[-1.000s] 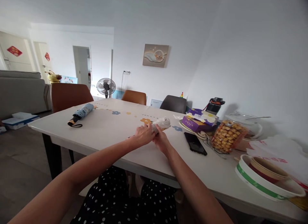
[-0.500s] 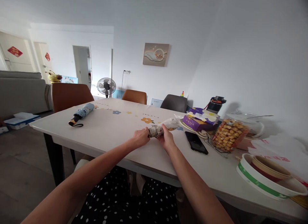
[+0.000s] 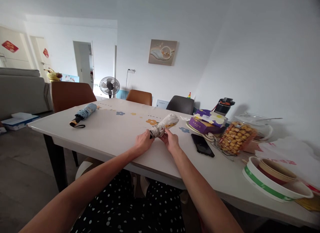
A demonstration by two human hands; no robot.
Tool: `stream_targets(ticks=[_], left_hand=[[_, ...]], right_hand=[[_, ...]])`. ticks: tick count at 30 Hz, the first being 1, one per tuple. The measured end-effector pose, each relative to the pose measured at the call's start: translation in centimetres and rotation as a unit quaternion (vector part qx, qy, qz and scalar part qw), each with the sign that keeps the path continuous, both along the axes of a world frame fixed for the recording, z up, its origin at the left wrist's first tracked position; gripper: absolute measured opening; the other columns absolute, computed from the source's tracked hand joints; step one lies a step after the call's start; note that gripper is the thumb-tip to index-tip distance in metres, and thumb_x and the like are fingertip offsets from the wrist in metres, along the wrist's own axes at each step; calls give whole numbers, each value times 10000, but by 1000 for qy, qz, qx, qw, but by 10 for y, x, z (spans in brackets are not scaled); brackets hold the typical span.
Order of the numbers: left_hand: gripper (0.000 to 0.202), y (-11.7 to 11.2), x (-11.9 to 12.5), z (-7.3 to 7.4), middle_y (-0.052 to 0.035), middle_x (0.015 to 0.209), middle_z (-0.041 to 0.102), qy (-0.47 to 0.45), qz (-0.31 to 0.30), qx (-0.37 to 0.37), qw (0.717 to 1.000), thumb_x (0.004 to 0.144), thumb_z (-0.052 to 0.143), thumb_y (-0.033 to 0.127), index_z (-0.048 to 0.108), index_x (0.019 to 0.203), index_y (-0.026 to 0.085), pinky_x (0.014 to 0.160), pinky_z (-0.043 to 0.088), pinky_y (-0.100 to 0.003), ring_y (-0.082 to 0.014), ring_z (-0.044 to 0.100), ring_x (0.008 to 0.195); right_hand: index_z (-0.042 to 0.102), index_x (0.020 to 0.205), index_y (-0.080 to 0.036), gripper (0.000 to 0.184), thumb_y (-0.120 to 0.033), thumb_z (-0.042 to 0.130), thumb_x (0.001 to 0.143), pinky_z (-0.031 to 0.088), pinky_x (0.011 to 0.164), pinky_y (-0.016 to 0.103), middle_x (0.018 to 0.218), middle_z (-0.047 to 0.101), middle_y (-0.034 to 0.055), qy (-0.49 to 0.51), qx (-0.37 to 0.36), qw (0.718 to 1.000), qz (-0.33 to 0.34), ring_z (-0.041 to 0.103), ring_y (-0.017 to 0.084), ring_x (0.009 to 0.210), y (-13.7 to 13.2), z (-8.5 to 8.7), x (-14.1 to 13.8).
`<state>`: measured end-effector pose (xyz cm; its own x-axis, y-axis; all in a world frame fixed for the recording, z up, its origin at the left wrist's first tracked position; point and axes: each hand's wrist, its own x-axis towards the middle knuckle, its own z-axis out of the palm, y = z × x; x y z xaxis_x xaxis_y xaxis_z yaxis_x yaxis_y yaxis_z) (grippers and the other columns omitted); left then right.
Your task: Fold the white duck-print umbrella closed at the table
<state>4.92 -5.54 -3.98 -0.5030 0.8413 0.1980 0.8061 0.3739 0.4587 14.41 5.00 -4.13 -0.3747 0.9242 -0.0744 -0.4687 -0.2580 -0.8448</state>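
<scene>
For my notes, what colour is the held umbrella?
The umbrella is mostly off-white, partly yellow; the head view shows it.

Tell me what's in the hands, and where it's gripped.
A folded white umbrella: the left hand grips its dark handle end; the right hand holds the fabric partway along.

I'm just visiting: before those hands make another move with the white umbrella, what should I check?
1. Left hand gripping: ok, closed around the dark handle end of the white umbrella.
2. Right hand in contact: ok, its fingers touch the umbrella's fabric; how firmly, cannot tell.
3. Umbrella folded: ok, its fabric is gathered into a narrow bundle.
4. Closing strap fastened: cannot tell, too small to make out.
5. Phone apart from the hands: ok, it lies flat to their right.
6. Blue umbrella apart: ok, on the table's left side.
</scene>
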Motion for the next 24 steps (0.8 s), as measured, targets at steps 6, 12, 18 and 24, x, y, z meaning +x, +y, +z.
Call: stream_targets(ticks=[6,12,18,24], left_hand=[[295,-1,-4,0,-139,1028,642,-19,9,14,1000,804,514,369,495,1018,168,749,415,-331,-281,605,964],[325,1,-23,-2,-18,659,598,-193,-22,66,979,729,592,437,513,909,178,533,378,-243,-172,587,610],[312,-6,-39,-3,29,538,466,-455,-90,129,877,715,603,453,468,732,173,382,296,-198,-72,414,399],[292,-16,-43,6,8,654,491,-648,-156,83,740,766,411,438,500,788,160,402,369,-189,-55,429,435]], right_hand=[[483,610,-157,203,-159,676,671,564,581,334,566,607,5,15,44,999,26,588,143,532,1,-1,1],[461,573,-155,261,-160,718,615,573,665,355,561,601,4,39,91,994,49,607,148,594,-2,4,2],[477,653,-144,177,-94,643,688,587,618,335,703,649,78,-49,94,994,23,660,190,647,1,2,2],[447,766,-181,135,-102,552,738,504,360,236,721,568,13,-210,105,962,-137,629,150,579,12,-2,11]])
